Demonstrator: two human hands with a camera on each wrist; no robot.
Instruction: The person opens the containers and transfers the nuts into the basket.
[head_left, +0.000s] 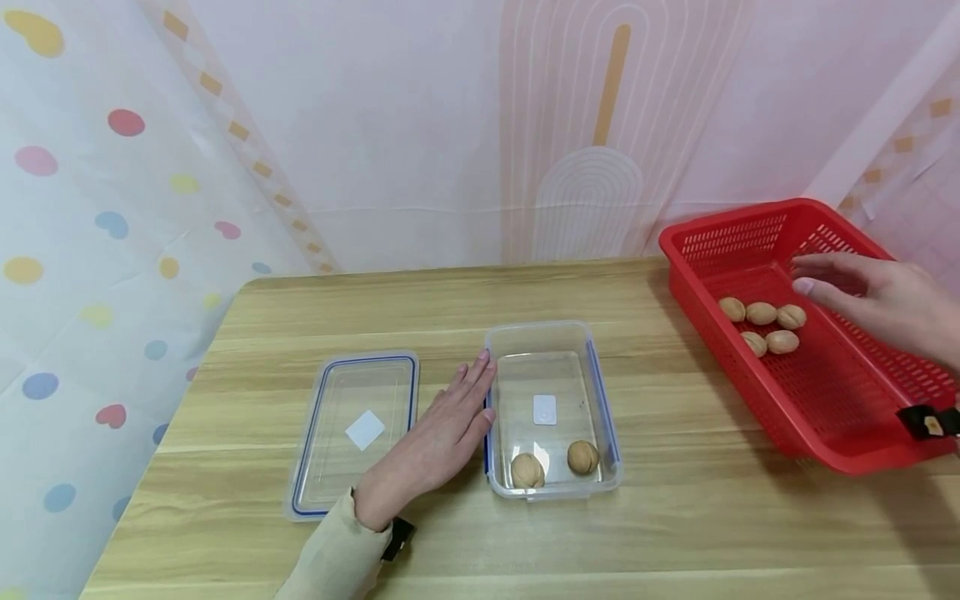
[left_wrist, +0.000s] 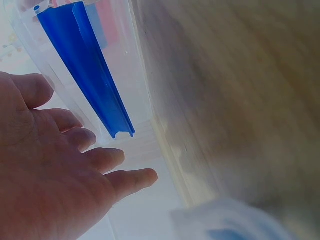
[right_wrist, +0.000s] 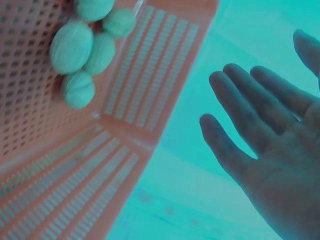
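Observation:
Two walnuts, one on the left [head_left: 527, 471] and one on the right [head_left: 582, 457], lie at the near end of a clear plastic box [head_left: 551, 337] with blue side clips. My left hand [head_left: 442, 429] has its fingers straight, resting against the box's left side. In the left wrist view a blue clip [left_wrist: 87, 72] shows beside the fingers. Over the red basket [head_left: 750, 392] hovers my right hand [head_left: 885, 300], holding nothing, its fingers extended. Several walnuts [head_left: 761, 313] sit together in the basket, left of that hand. The right wrist view shows walnuts [right_wrist: 72, 47] in the basket's corner.
Left of the box lies its clear lid [head_left: 337, 483] with a blue seal and a white square label [head_left: 365, 429], partly behind my left forearm. A patterned cloth [head_left: 405, 133] hangs behind the wooden table [head_left: 450, 292]. The basket stands at the table's right side.

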